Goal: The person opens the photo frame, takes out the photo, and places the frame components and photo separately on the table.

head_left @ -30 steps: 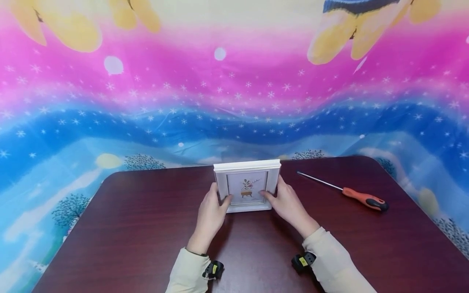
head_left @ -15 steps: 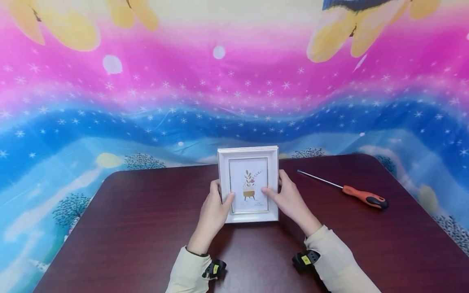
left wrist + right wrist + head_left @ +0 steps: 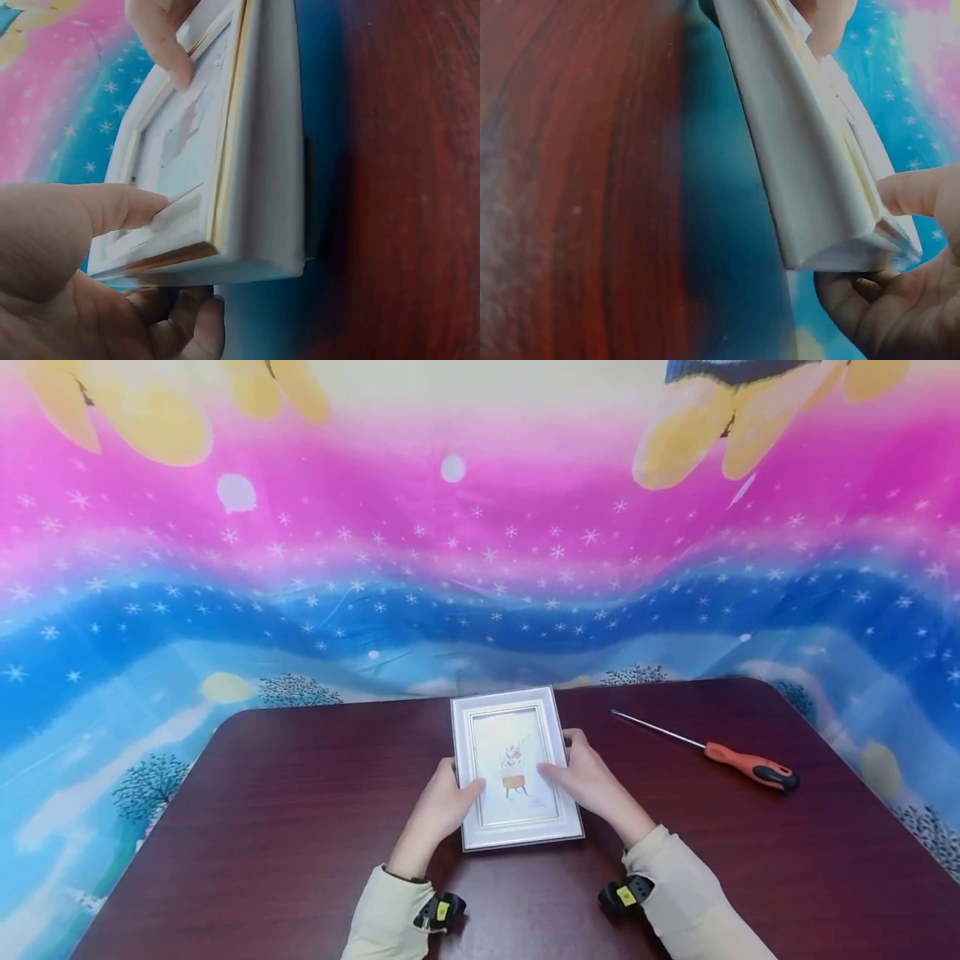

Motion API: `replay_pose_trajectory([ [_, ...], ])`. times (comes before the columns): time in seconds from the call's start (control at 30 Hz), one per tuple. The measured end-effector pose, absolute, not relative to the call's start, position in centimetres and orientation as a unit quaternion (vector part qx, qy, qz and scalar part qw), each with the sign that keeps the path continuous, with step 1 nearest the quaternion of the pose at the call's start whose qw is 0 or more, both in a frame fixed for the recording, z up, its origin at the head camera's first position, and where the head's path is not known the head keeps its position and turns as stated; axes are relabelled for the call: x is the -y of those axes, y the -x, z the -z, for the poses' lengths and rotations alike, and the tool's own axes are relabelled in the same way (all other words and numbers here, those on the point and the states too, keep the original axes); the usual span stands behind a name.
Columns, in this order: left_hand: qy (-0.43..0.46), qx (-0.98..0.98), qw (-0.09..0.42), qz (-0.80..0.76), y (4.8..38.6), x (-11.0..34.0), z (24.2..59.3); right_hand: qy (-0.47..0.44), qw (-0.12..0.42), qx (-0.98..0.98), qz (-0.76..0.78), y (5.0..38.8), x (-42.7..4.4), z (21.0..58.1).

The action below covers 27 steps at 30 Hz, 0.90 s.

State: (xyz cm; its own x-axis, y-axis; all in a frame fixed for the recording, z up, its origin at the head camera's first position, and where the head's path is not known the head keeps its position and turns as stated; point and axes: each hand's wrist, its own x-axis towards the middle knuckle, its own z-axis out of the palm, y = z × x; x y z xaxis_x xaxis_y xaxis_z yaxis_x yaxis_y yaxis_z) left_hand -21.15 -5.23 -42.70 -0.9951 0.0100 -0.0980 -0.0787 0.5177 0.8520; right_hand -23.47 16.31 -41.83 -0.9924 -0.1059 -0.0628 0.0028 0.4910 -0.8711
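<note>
A white picture frame [image 3: 517, 837] with a thin gold inner line faces up toward me, tilted back a little and turned slightly. Its picture [image 3: 513, 777] shows a plant in a brown pot on legs. My left hand [image 3: 437, 806] grips the left edge, thumb on the front and fingers curled behind. On the opposite edge my right hand [image 3: 596, 781] holds it the same way. In the left wrist view, the thumb [image 3: 124, 206] presses the frame's face, and the fingers fold under its side. The right wrist view shows the right thumb [image 3: 915, 191] on the front edge.
An orange and black-handled screwdriver [image 3: 738, 764] lies on the dark red-brown table [image 3: 300, 827], right of the frame, its tip pointing to the back left. Behind the table hangs a colourful printed cloth [image 3: 375, 527]. Each sleeve cuff carries a small black device [image 3: 441, 912].
Both hands have tipped the frame from steeply foreshortened, through upright, to leaning back, and turned it slightly. Its face now shows more fully. The screwdriver stays in place.
</note>
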Motion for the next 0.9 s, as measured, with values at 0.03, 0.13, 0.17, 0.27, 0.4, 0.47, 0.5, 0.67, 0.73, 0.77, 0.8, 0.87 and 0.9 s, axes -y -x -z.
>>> replay_pose_trajectory([
  [0.03,0.019,-0.871,0.047,-0.488,21.1,5.3,42.8,0.028,0.058,-0.866,0.495,23.5,-16.3,42.0],
  [0.13,0.023,-0.879,0.051,-0.473,21.1,5.3,42.9,0.023,0.069,-0.877,0.474,23.5,-16.3,42.2],
  [0.17,0.025,-0.882,0.054,-0.468,21.1,5.3,43.0,0.022,0.073,-0.880,0.469,23.5,-16.3,42.3],
  [0.27,0.030,-0.887,0.059,-0.457,21.0,5.3,43.2,0.026,0.082,-0.883,0.461,23.5,-16.4,42.7],
  [0.4,0.032,-0.889,0.061,-0.452,20.9,5.4,43.4,0.036,0.087,-0.882,0.462,23.5,-16.5,43.2],
  [0.47,0.032,-0.889,0.059,-0.452,20.9,5.3,43.5,0.038,0.087,-0.881,0.463,23.5,-16.6,43.4],
  [0.5,0.031,-0.889,0.058,-0.453,20.9,5.3,43.5,0.039,0.088,-0.881,0.463,23.6,-16.6,43.4],
  [0.67,0.024,-0.888,0.056,-0.456,20.8,5.1,43.5,0.045,0.090,-0.888,0.450,23.5,-16.7,43.4],
  [0.73,0.023,-0.889,0.054,-0.455,20.8,5.1,43.4,0.044,0.088,-0.895,0.435,23.5,-16.6,43.2],
  [0.77,0.023,-0.890,0.052,-0.452,20.7,5.1,43.3,0.042,0.086,-0.900,0.425,23.4,-16.6,43.2],
  [0.8,0.023,-0.891,0.050,-0.450,20.7,5.1,43.3,0.041,0.083,-0.904,0.417,23.4,-16.6,43.1],
  [0.87,0.023,-0.895,0.044,-0.443,20.6,5.2,43.1,0.034,0.077,-0.912,0.401,23.5,-16.5,42.9],
  [0.9,0.022,-0.896,0.042,-0.442,20.6,5.2,43.0,0.033,0.074,-0.915,0.394,23.5,-16.5,42.9],
])
